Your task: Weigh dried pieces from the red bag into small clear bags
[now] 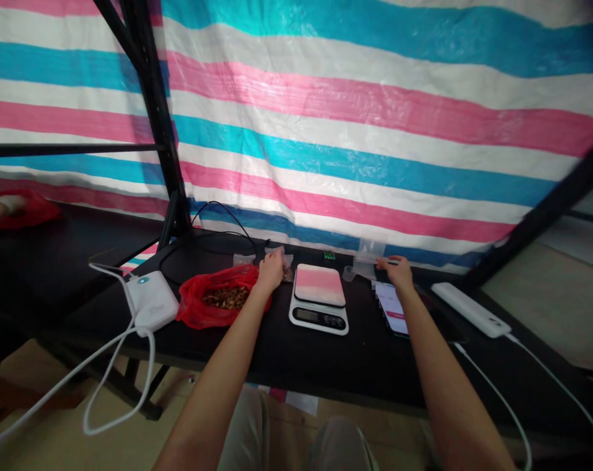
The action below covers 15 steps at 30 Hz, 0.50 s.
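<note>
My left hand (271,271) is closed on a small clear plastic bag (287,269) with brownish contents, behind the scale. Just left of it lies another small clear bag (244,260). A red plastic bag (192,302), spread open, holds many small brown pieces (228,297) beneath my left forearm. Between my arms sits a white kitchen scale (320,288) with nothing on its pinkish top; its display cannot be read. My right hand (397,271) pinches the edge of a clear plastic bag (368,265) at the back of the table.
Right of the scale is a lit phone (392,307), beside a white power bank (470,309) with a cable. A white box (152,301) with cables stands left. Small green batteries (329,256) lie behind the scale. Another person's hand (12,203) touches a red bag (34,210) at far left.
</note>
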Motion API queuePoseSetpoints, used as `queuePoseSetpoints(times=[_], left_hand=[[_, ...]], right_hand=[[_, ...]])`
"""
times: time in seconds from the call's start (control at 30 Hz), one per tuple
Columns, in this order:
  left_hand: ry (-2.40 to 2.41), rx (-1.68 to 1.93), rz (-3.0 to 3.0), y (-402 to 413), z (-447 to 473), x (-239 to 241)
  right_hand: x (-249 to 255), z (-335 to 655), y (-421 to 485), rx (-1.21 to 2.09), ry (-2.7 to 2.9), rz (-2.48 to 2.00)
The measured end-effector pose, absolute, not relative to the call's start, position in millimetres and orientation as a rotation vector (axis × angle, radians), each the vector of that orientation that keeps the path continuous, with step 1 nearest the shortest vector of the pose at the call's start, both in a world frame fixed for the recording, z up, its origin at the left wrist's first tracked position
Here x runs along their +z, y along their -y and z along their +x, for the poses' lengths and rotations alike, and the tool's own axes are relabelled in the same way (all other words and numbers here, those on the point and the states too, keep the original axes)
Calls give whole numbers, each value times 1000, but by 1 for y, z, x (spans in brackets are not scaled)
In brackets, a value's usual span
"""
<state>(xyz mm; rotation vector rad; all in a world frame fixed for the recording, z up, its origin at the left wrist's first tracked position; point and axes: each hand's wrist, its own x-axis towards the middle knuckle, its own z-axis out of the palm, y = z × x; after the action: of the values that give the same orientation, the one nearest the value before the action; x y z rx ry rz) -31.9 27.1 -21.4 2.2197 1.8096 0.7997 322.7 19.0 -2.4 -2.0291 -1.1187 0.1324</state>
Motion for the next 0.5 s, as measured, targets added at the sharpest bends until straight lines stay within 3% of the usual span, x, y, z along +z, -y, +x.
queuePoseSetpoints(times=[0.5], left_hand=[[-2158,924,2307,-24,-41,-17]], right_hand=[[-5,316,-17,103,1281,-2355]])
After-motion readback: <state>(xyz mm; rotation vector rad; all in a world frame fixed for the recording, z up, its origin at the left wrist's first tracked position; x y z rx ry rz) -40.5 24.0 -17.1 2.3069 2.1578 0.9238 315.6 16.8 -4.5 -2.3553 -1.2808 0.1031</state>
